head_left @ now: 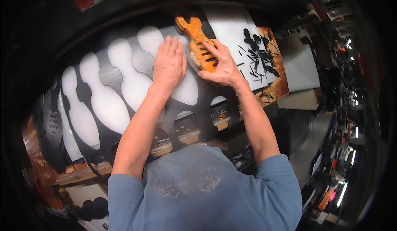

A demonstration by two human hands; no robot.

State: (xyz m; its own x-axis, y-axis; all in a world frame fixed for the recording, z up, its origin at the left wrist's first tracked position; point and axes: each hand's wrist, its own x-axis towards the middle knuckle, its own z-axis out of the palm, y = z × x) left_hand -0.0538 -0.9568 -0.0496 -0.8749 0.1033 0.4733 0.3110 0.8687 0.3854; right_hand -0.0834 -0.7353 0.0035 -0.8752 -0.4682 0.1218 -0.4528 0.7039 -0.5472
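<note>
A black sheet (108, 75) lies across the work table, with several sole-shaped cut-outs through which a white surface shows. My left hand (170, 63) rests flat on the sheet between cut-outs, its fingers stretched out together. To its right, my right hand (222, 64) grips an orange sole-shaped cutting die (197, 39), thumb at the near edge and fingers over the slotted part. The die sits on the sheet near its right side; its underside is hidden.
Thin black offcuts (261, 53) lie scattered on a white board (231, 26) at the right. Stacked black slotted pieces (51, 121) stand at the far left. A dark machine beam with a red button (85, 1) spans the back. The table's worn wooden edge (84, 175) runs in front.
</note>
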